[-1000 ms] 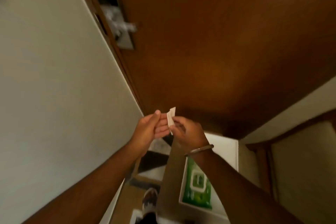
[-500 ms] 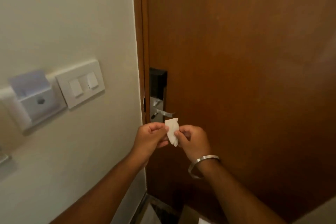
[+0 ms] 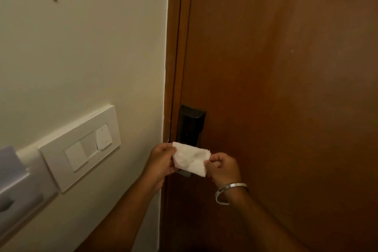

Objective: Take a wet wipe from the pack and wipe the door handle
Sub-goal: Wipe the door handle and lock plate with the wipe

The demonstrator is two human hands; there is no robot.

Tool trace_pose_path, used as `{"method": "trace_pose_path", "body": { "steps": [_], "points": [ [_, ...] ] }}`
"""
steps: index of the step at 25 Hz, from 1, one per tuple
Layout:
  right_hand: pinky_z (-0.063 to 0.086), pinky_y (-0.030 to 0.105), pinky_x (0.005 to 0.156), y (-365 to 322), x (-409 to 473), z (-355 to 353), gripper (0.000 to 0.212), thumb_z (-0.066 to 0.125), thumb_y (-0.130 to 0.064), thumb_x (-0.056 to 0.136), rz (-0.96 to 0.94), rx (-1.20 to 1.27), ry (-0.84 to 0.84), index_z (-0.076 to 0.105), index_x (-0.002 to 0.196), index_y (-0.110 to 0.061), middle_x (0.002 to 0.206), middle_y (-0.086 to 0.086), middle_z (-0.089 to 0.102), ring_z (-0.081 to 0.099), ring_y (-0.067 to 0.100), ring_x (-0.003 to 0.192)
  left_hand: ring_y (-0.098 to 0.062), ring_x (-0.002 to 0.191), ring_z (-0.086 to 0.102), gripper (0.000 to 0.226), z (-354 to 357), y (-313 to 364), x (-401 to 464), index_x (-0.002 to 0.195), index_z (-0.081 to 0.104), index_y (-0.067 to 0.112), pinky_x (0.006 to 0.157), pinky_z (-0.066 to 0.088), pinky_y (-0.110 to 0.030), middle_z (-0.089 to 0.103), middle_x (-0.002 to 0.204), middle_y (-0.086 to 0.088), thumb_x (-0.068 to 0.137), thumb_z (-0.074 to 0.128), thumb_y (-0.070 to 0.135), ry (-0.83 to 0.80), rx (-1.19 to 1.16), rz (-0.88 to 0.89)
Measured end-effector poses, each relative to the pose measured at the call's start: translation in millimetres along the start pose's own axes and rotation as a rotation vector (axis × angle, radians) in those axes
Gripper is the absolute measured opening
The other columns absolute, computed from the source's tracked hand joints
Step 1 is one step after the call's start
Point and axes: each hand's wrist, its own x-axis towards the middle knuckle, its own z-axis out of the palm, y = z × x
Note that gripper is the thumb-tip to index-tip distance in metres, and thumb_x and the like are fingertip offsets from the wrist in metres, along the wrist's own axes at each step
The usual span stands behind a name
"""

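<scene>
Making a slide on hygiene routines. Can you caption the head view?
Both hands, left hand and right hand, spread a wet wipe in front of the door's lock plate.

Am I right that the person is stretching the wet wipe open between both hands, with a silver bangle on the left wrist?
Nearly. The head view shows the silver bangle on the right wrist. The left hand and right hand do stretch the wet wipe open.
</scene>
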Motion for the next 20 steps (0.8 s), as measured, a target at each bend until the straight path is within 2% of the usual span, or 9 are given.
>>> {"method": "trace_pose_path", "body": {
  "steps": [2,4,7,9,12,14,16,18,20],
  "points": [
    [0.053,0.028,0.059,0.7,5.4,-3.5,0.009,0.067,-0.012,0.088,-0.047,-0.05,0.014,0.064,0.089,-0.02,0.075,0.002,0.067,0.066,0.023,0.074,-0.025,0.086,0.069,0.013,2.1,-3.7,10.4,0.104,0.055,0.019,0.053,0.055,-0.027,0.066,0.105,-0.012,0.093,0.058,0.014,0.013,-0.022,-0.048],
    [0.05,0.02,0.066,-2.4,10.0,-13.7,0.014,0.064,-0.017,0.091,-0.216,-0.214,0.117,0.066,0.104,-0.021,0.086,-0.008,0.066,0.066,0.016,0.083,-0.025,0.087,0.068,0.01,5.6,-10.2,19.7,0.099,0.056,0.019,0.055,0.056,-0.027,0.064,0.104,-0.011,0.092,0.06,0.013,0.041,0.019,-0.032],
    [0.05,0.039,0.095,-17.6,30.2,-49.3,0.035,0.061,-0.028,0.089,-0.752,-0.789,0.395,0.065,0.122,-0.019,0.126,0.005,0.063,0.06,0.026,0.116,-0.025,0.089,0.067,0.007,6.5,-14.7,27.4,0.095,0.063,0.014,0.059,0.057,-0.028,0.067,0.103,-0.011,0.091,0.062,0.009,0.079,0.024,-0.008],
    [0.04,0.051,0.108,-34.2,54.5,-76.1,0.05,0.063,-0.031,0.083,-1.069,-1.124,0.429,0.064,0.13,-0.015,0.145,0.017,0.052,0.051,0.039,0.131,-0.024,0.088,0.069,0.008,1.6,-16.7,29.6,0.093,0.069,0.01,0.06,0.057,-0.026,0.07,0.101,-0.012,0.089,0.064,0.006,0.122,-0.035,-0.009],
    [0.035,0.053,0.112,-52.1,88.6,-105.3,0.065,0.067,-0.04,0.08,-1.289,-1.468,0.382,0.057,0.14,-0.017,0.154,0.021,0.041,0.043,0.041,0.139,-0.021,0.086,0.071,0.014,-4.0,-19.0,25.8,0.089,0.072,0.008,0.062,0.056,-0.024,0.073,0.096,-0.012,0.09,0.059,0.003,0.124,-0.156,-0.02],
    [0.03,0.05,0.115,-51.2,103.4,-117.8,0.069,0.062,-0.046,0.084,-1.425,-1.577,0.37,0.051,0.146,-0.019,0.157,0.021,0.037,0.038,0.04,0.143,-0.02,0.086,0.071,0.012,-2.9,-25.4,21.4,0.09,0.071,0.013,0.065,0.057,-0.027,0.073,0.096,-0.011,0.091,0.059,0.013,0.099,-0.179,0.018],
    [0.019,0.048,0.12,-47.5,112.7,-124.9,0.072,0.053,-0.051,0.088,-1.521,-1.625,0.371,0.043,0.151,-0.018,0.159,0.022,0.031,0.03,0.04,0.146,-0.018,0.09,0.068,0.013,0.3,-33.8,19.6,0.097,0.069,0.021,0.065,0.055,-0.024,0.071,0.098,-0.003,0.089,0.064,0.03,0.108,0.137,0.174],
    [0.011,0.049,0.122,-44.6,117.0,-124.8,0.075,0.044,-0.057,0.091,-1.545,-1.644,0.407,0.036,0.154,-0.018,0.162,0.023,0.024,0.022,0.041,0.148,-0.017,0.091,0.065,0.03,3.1,-45.3,22.7,0.109,0.066,0.016,0.065,0.055,-0.022,0.068,0.102,0.0,0.088,0.065,0.036,0.116,0.548,0.365],
    [0.006,0.05,0.123,-40.5,119.6,-122.0,0.079,0.035,-0.062,0.092,-1.542,-1.658,0.433,0.031,0.157,-0.017,0.163,0.023,0.017,0.018,0.042,0.15,-0.018,0.094,0.063,0.036,6.6,-50.0,26.3,0.114,0.063,0.01,0.069,0.056,-0.024,0.066,0.105,-0.005,0.089,0.064,0.036,0.14,0.674,0.441]
  ]
}}
